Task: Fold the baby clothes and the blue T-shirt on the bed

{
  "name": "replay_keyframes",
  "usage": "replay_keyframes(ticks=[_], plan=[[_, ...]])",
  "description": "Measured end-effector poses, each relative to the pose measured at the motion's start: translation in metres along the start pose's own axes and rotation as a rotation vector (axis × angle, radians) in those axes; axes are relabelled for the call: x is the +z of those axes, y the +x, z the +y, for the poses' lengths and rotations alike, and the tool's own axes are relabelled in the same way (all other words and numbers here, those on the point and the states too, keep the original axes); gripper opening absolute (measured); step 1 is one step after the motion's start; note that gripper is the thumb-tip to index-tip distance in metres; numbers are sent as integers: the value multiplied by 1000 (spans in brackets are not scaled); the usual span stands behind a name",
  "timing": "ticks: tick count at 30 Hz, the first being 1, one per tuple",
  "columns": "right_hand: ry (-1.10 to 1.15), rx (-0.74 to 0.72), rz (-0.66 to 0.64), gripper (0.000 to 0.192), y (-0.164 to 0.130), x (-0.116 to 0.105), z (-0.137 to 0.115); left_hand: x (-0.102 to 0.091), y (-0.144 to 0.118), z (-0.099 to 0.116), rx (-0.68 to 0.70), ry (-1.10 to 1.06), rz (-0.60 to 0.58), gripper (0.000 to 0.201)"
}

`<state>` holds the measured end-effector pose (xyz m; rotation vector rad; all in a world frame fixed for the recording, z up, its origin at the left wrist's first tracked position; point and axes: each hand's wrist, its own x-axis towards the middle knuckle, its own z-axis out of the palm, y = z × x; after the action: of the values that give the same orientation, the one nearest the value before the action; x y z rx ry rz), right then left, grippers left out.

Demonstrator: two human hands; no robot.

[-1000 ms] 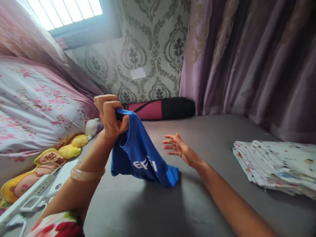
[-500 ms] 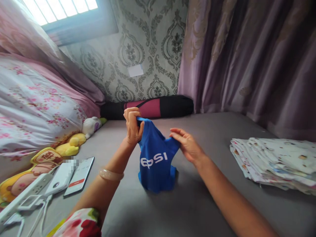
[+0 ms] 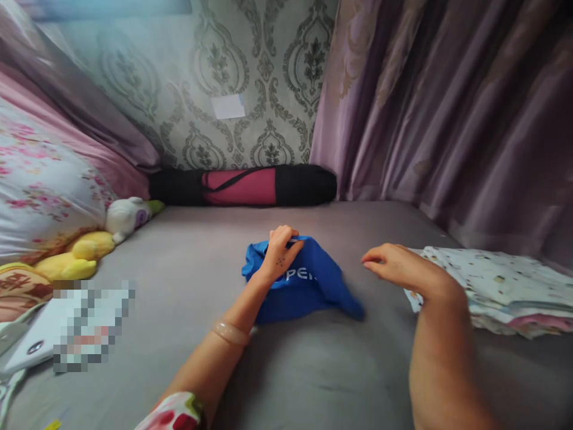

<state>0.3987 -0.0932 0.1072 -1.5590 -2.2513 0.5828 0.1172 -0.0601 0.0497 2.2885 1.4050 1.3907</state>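
A small blue shirt [image 3: 304, 295] with white letters lies bunched and partly spread on the grey sheet. My left hand [image 3: 281, 254] is closed on its upper edge, fingers curled into the cloth. The wrist below it wears a pale bangle. The shirt's right end trails out towards the right and is smeared by motion. Off to that side, apart from the shirt, my right hand [image 3: 391, 266] hovers over the sheet with thumb and fingers drawn together and nothing visible in them. Beyond it is a folded stack of printed cloths [image 3: 496, 283].
A black and pink rolled bag [image 3: 242, 186] lies along the patterned wall. Plush toys [image 3: 85, 254] and a floral pillow [image 3: 40, 179] line the left side. Nearer on the left are a white device [image 3: 38, 340] with cables and a blurred-out flat object. Purple curtains [image 3: 394, 119] hang at the right.
The shirt has come down from being held up between both hands and has turned. My right hand has let go and moved right. My left hand is lower, still holding. The view has shifted.
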Motion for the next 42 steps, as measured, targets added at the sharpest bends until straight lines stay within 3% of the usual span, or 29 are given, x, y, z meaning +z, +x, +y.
replay_keyframes(ticks=[2,5,9,13,19,24,30,36,42], plan=[[17,-52,118,16,12,9,-6,8,-2,5,-22,-67,-20,1],[277,-190,194,24,33,25,-26,9,-2,8,-23,-154,-36,2],[631,-254,83,30,54,51,-46,1,1,8,-70,-205,-71,6],[745,-161,29,28,59,66,-48,-6,7,2,-148,-229,-144,23],[674,-71,215,31,55,54,-43,-22,8,-35,-384,-269,-301,63],[696,47,291,37,54,45,-37,-31,0,-64,-511,-302,-367,71],[707,136,306,43,53,40,-27,-31,-7,-70,-499,-340,-367,62],[709,165,315,42,54,37,-20,-33,-9,-70,-416,-373,-381,45],[744,205,298,42,56,39,-16,-31,-13,-81,-345,-448,-428,40]])
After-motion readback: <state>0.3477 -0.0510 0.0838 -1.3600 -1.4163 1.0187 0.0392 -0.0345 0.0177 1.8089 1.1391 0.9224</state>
